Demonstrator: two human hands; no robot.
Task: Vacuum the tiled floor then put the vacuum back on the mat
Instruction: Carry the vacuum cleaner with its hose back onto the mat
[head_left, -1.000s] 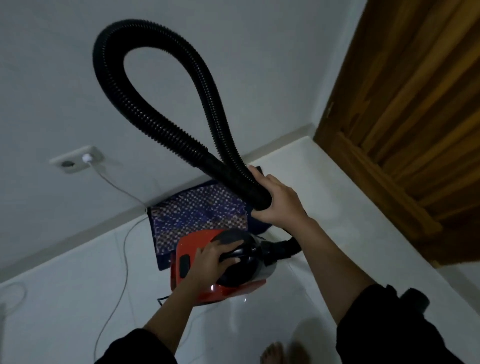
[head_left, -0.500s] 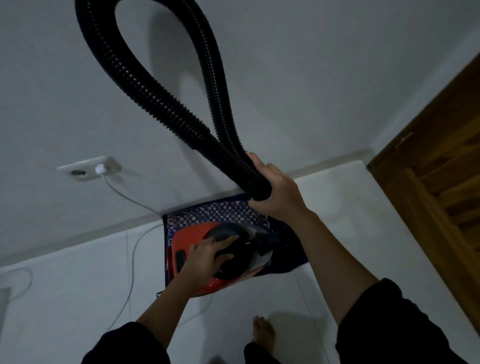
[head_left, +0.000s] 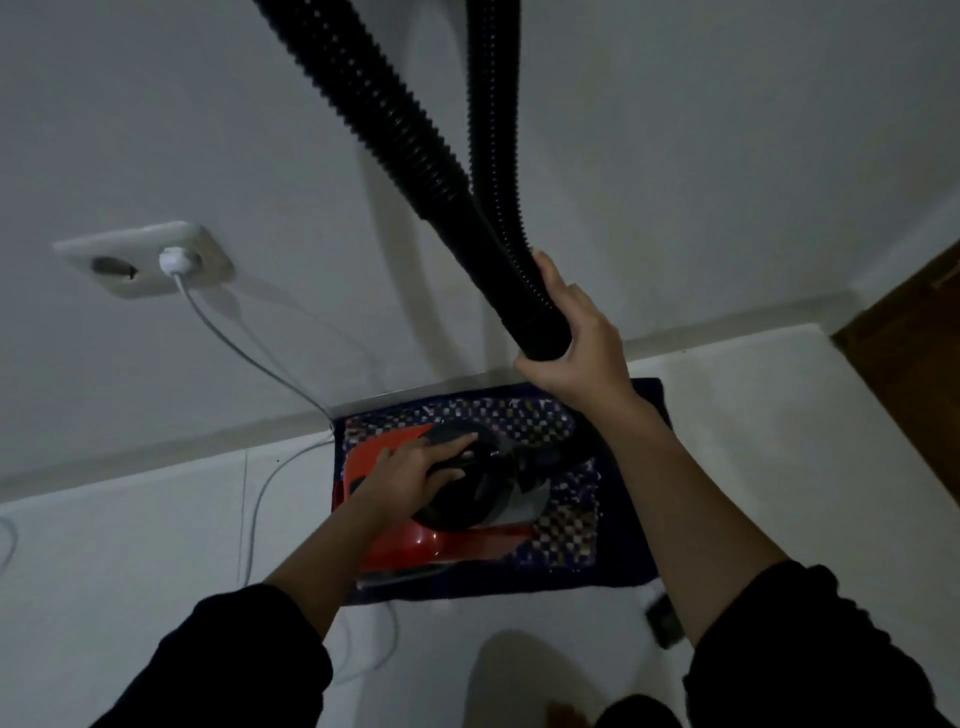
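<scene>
My left hand (head_left: 410, 475) grips the black top handle of the red vacuum (head_left: 457, 540), which sits over the patterned mat (head_left: 582, 525) at six o'clock of the wall socket (head_left: 145, 265); contact seems likely. My right hand (head_left: 576, 338) clasps the doubled hose (head_left: 415, 135).

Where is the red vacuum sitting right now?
In the head view, the red vacuum is low and centre, on the left part of the patterned mat by the wall, under the left hand.
</scene>
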